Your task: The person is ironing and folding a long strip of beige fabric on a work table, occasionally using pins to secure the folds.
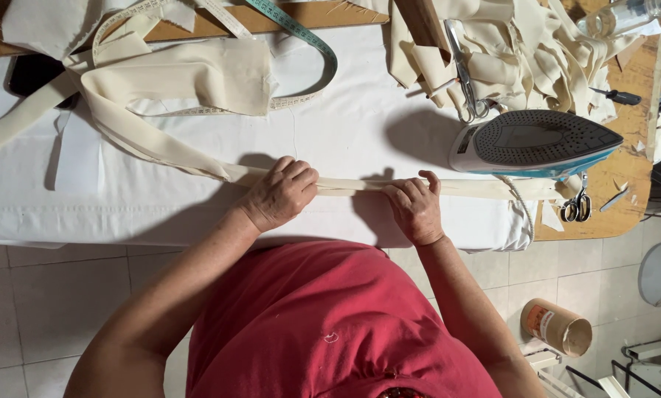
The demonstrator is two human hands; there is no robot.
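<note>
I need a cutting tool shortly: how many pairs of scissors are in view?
2. Large metal scissors lie on the heap of cream fabric scraps behind the blue-and-white iron. Small metal scissors lie on the wooden board beside it. The scraps may hide more.

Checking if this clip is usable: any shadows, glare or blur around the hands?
Head view: sharp and evenly lit; soft shadows fall beside the left hand, the right hand and the blue-and-white clothes iron on the white padded cloth surface; no glare on the folded cream fabric strip.
</note>
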